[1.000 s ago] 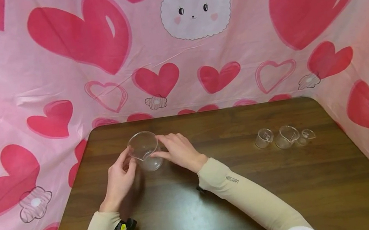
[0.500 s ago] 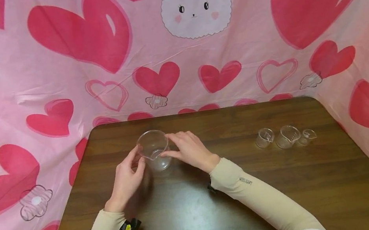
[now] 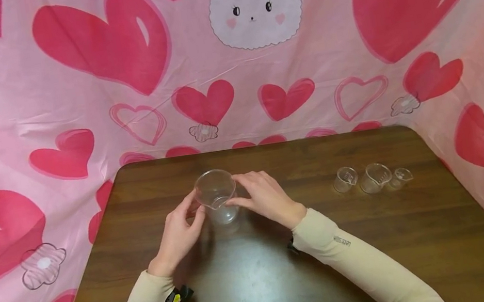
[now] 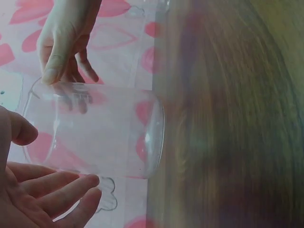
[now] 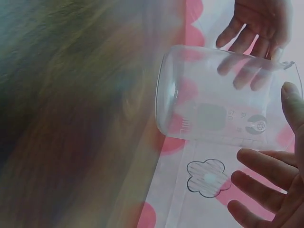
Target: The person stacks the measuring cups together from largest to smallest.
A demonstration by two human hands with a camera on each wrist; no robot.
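Between the left hand and right hand, both pinching near its rim, we see the glass beaker upright, left of three smaller beakers.

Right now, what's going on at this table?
A person has both hands on the large glass beaker, which is upright: the left hand grips its left side near the rim and the right hand grips the right side. Nothing shows inside it. Whether its base touches the table is hard to tell. Three smaller beakers stand close together off to the right, with neither hand on them.
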